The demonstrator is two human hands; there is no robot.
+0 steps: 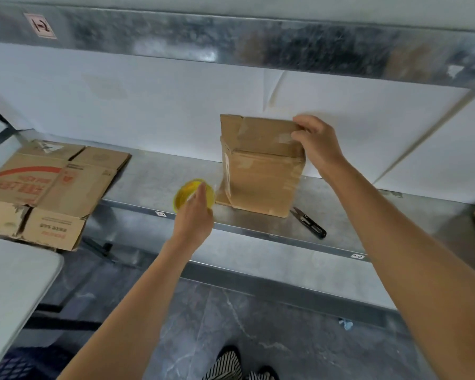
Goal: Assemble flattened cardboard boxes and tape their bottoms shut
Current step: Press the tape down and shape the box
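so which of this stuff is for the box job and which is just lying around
Job: small box in right hand; yellow tape roll in left hand; flattened boxes; probably snips.
Lying about: white table; blue crate; floor scrap.

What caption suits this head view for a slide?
The right hand grips a cardboard box on a metal shelf; the left hand holds yellow tape.

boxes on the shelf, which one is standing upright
The plain brown box held by the right hand; the red-printed box at left lies flattened.
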